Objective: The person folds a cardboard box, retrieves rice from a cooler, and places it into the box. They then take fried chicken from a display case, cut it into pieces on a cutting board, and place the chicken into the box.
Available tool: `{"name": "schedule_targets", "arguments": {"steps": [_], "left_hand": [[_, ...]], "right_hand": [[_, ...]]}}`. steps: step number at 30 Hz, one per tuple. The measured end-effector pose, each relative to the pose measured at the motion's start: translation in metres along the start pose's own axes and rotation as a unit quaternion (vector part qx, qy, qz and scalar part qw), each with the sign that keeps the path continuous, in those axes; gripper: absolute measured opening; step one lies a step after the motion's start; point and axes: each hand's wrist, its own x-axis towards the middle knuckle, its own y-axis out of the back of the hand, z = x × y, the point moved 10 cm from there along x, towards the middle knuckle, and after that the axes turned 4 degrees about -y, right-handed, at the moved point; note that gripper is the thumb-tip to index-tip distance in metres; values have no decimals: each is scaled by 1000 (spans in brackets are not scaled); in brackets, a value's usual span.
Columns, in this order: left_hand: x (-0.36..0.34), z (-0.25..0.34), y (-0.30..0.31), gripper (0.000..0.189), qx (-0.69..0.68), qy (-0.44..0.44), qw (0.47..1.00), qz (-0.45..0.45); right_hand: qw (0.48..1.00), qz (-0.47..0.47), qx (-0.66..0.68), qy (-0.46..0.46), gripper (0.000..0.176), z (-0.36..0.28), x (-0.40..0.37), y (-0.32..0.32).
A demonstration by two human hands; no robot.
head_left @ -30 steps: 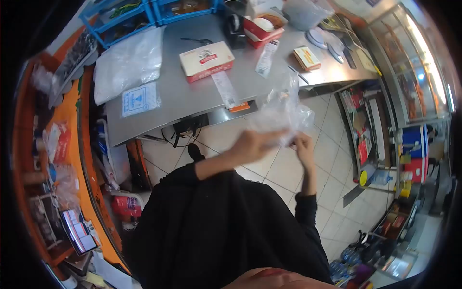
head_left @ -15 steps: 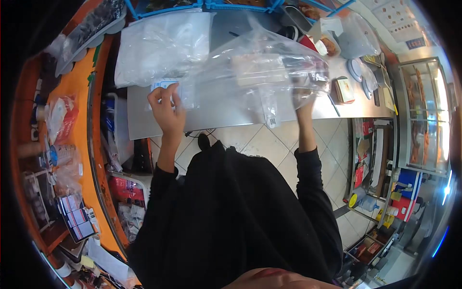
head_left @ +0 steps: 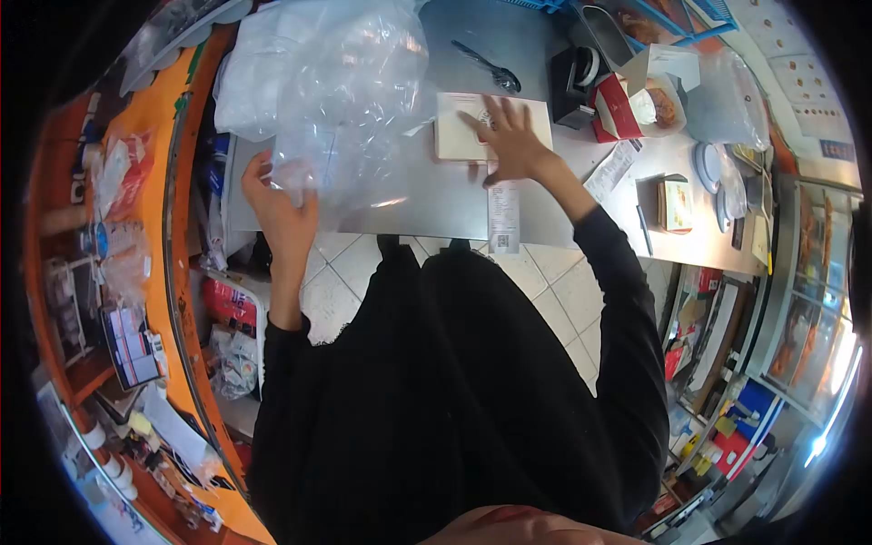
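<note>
My left hand (head_left: 283,204) is closed on the near edge of a clear plastic bag (head_left: 363,100), which lies puffed and crumpled toward the left of the steel counter. My right hand (head_left: 516,143) is spread wide, palm down, with its fingers over a flat cream cardboard box (head_left: 454,127) that has a printed mark on its lid. From under the near side of this box a printed receipt (head_left: 504,222) hangs over the counter's front edge. A stack of white plastic bags (head_left: 245,91) sits beneath and left of the clear bag.
Behind the box lies a black spoon (head_left: 495,68). To the right are a black device (head_left: 572,91), a red and white carton (head_left: 616,109), another receipt (head_left: 615,168), a pen (head_left: 644,230) and a small box (head_left: 674,204). Blue baskets (head_left: 708,18) line the back.
The clear bag, earlier stretched rightward over the box with my right hand in it, is now bunched at the left. My right hand is out of the bag and spread over the uncovered box.
</note>
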Motion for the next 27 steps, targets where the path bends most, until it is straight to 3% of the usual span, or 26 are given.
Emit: {"name": "schedule_targets", "arguments": {"steps": [1, 2, 4, 5, 7, 8, 9, 10, 11, 13, 14, 15, 16, 20, 23, 25, 26, 27], "left_hand": [[1, 30, -11, 28, 181, -97, 976, -73], [3, 37, -10, 28, 190, -95, 975, -71], [-12, 64, -48, 25, 108, -198, 937, -268], [-9, 72, -48, 25, 118, -193, 937, -267], [-5, 107, -43, 16, -107, -198, 941, -255], [-6, 115, -45, 16, -97, -196, 945, -244], [2, 82, -38, 11, -280, 32, 950, -137], [-12, 48, -40, 6, -441, 252, 861, -15], [-10, 54, -39, 6, -437, 253, 863, -3], [-19, 49, -47, 5, -553, 363, 744, 96], [-28, 47, -50, 8, -537, 416, 721, 137], [-29, 50, -51, 8, -538, 412, 721, 148], [-32, 51, -56, 8, -551, 415, 708, 151], [-55, 33, -91, 16, -618, 367, 683, 129], [-63, 50, -90, 23, -676, 324, 646, 145], [-65, 56, -70, 30, -690, 339, 619, 161], [-65, 48, -54, 41, -635, 316, 696, 111], [-64, 43, -44, 41, -635, 312, 698, 112]], "right_hand": [[1000, 4, 3, 8, 90, 4, 11, -4], [999, 4, 43, 28, 91, 4, 23, -8], [997, 5, 65, 51, 88, 5, 37, -7], [996, 9, 68, 60, 88, 12, 44, -11], [982, -8, 187, 39, 87, 38, 57, -18], [972, 47, 229, 2, 87, 55, 59, -7], [940, 73, 334, -8, 87, 70, 56, 10], [894, 93, 438, -18, 88, 88, 49, 27], [859, 187, 477, 2, 90, 107, 37, 56], [776, 262, 573, -17, 92, 148, 19, 85], [768, 296, 567, -9, 91, 154, 1, 116], [785, 358, 505, -2, 92, 147, -26, 162], [739, 314, 596, 4, 95, 144, -35, 175], [750, 304, 586, 36, 100, 102, -56, 194], [842, 281, 417, 194, 107, -21, -46, 166], [667, 260, 654, 245, 105, -60, -29, 126], [693, 231, 636, 248, 93, -75, -26, 109], [718, 204, 617, 250, 81, -90, -24, 92]]}}
